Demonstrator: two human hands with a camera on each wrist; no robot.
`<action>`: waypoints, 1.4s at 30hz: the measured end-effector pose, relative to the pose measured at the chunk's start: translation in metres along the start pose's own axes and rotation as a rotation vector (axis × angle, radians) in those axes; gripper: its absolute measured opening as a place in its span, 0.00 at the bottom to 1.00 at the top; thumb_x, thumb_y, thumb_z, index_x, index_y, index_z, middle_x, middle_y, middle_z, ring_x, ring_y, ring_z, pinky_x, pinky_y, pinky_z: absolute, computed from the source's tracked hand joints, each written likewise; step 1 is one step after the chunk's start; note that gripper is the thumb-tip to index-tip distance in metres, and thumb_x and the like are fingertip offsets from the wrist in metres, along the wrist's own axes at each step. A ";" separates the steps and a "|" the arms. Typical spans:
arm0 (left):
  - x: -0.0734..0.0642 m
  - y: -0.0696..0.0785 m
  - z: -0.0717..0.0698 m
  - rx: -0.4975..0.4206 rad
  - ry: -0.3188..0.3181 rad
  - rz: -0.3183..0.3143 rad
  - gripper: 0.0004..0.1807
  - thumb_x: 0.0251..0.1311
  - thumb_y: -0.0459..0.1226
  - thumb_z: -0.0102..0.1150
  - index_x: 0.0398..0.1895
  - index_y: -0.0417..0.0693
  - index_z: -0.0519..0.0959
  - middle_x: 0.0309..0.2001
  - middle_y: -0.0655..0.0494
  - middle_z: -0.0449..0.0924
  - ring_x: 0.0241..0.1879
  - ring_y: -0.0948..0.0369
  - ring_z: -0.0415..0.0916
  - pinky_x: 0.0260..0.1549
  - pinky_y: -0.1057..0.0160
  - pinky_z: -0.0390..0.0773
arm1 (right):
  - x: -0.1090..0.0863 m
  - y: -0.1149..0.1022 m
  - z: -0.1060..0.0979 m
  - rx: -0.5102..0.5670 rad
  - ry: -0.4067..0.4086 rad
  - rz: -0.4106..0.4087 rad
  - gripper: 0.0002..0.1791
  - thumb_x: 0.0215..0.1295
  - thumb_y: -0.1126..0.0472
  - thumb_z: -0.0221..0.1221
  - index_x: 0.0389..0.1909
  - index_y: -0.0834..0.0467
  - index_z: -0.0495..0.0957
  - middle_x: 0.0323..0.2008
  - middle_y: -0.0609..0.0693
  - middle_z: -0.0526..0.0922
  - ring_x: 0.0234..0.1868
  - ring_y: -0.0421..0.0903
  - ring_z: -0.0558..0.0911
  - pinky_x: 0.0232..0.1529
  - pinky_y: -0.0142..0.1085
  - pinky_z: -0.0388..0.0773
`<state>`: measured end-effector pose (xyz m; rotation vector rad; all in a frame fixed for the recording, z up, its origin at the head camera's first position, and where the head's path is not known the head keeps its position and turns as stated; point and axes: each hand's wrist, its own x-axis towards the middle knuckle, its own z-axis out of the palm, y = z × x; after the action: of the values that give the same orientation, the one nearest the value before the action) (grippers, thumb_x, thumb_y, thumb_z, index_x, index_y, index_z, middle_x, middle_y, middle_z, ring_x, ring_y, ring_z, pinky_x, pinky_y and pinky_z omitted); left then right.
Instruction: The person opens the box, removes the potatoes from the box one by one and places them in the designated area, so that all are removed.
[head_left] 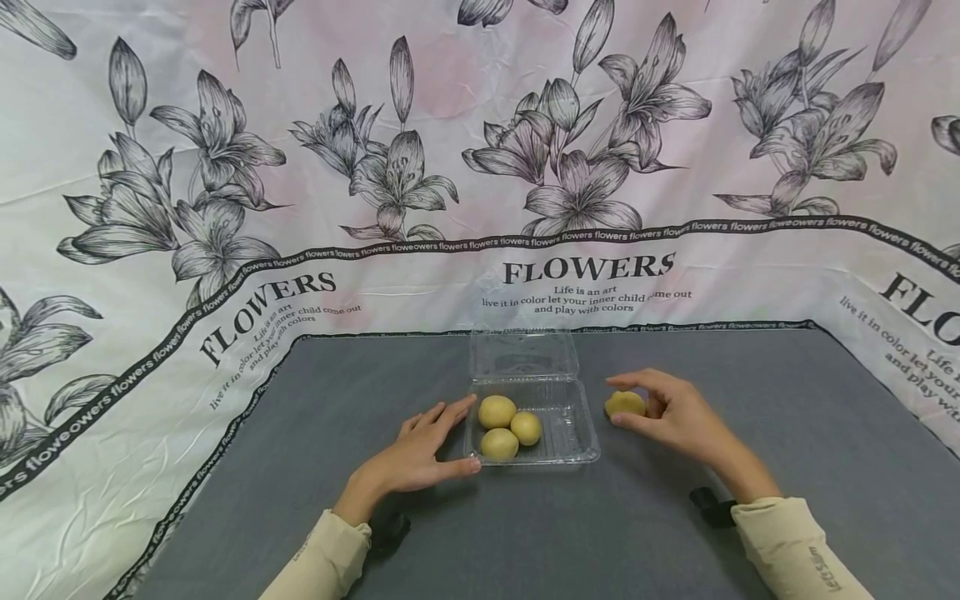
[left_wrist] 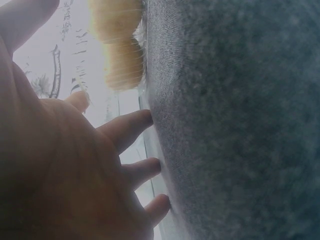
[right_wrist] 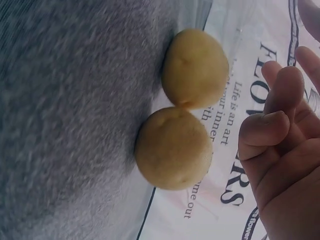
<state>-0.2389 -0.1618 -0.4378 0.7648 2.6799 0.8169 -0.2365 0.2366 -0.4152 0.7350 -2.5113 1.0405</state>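
Note:
A clear plastic box [head_left: 570, 429] stands on the table with its lid [head_left: 522, 357] raised at the back. Three small yellow potatoes [head_left: 497, 412] lie in its left half. My left hand [head_left: 416, 454] is spread at the box's left side, fingertips at its wall. In the left wrist view, the fingers [left_wrist: 127, 130] look straight beside the blurred potatoes [left_wrist: 124, 62]. Right of the box, my right hand [head_left: 678, 412] arches over more potatoes [head_left: 626, 403], thumb and forefinger apart. The right wrist view shows two touching potatoes, one [right_wrist: 196, 69] beside the other [right_wrist: 174, 149], with a gap to the fingers.
A grey cloth [head_left: 525, 533] covers the table. A white flower-printed curtain [head_left: 420, 283] closes off the back and both sides, just behind the box lid. Dark wrist devices [head_left: 711, 507] sit under both forearms.

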 end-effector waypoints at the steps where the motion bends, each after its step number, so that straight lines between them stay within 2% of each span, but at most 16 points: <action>1: 0.000 0.000 0.000 0.002 0.001 0.001 0.49 0.65 0.65 0.56 0.83 0.70 0.44 0.80 0.56 0.59 0.82 0.41 0.38 0.75 0.32 0.40 | 0.001 -0.001 0.001 -0.005 0.003 -0.011 0.25 0.54 0.62 0.76 0.55 0.52 0.84 0.39 0.50 0.83 0.20 0.32 0.66 0.21 0.29 0.67; 11: -0.001 -0.003 0.000 0.007 0.009 0.005 0.49 0.64 0.66 0.56 0.83 0.70 0.44 0.79 0.56 0.60 0.82 0.41 0.39 0.74 0.32 0.41 | 0.011 -0.013 0.008 0.015 -0.022 -0.064 0.25 0.54 0.61 0.76 0.55 0.53 0.84 0.40 0.46 0.84 0.21 0.32 0.68 0.22 0.29 0.69; 19: 0.000 -0.003 0.000 0.007 0.008 0.002 0.50 0.65 0.66 0.56 0.83 0.69 0.45 0.79 0.56 0.59 0.82 0.41 0.39 0.74 0.32 0.41 | 0.017 -0.024 0.019 0.051 -0.075 -0.052 0.25 0.55 0.60 0.76 0.56 0.50 0.84 0.40 0.45 0.84 0.22 0.32 0.71 0.22 0.30 0.71; 27: -0.001 -0.004 -0.001 0.006 0.008 0.005 0.49 0.65 0.66 0.56 0.83 0.69 0.45 0.79 0.56 0.59 0.82 0.41 0.39 0.75 0.32 0.40 | 0.023 -0.028 0.034 0.096 -0.107 -0.109 0.26 0.54 0.62 0.76 0.56 0.53 0.84 0.45 0.47 0.86 0.22 0.33 0.69 0.22 0.30 0.71; 33: 0.000 -0.003 -0.001 0.003 0.008 0.009 0.49 0.65 0.65 0.56 0.83 0.70 0.44 0.79 0.56 0.59 0.82 0.41 0.38 0.75 0.32 0.40 | 0.026 -0.033 0.044 0.100 -0.118 -0.104 0.25 0.55 0.59 0.76 0.56 0.53 0.84 0.44 0.45 0.86 0.24 0.33 0.69 0.23 0.30 0.70; 42: 0.000 -0.001 0.000 0.009 -0.004 -0.004 0.49 0.65 0.66 0.55 0.83 0.70 0.43 0.79 0.57 0.59 0.83 0.42 0.37 0.75 0.33 0.39 | 0.026 -0.037 0.053 0.158 -0.166 -0.094 0.24 0.59 0.58 0.74 0.57 0.50 0.83 0.50 0.52 0.86 0.27 0.36 0.71 0.27 0.32 0.73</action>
<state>-0.2393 -0.1626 -0.4386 0.7617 2.6826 0.8020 -0.2418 0.1676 -0.4180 1.0135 -2.5228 1.1996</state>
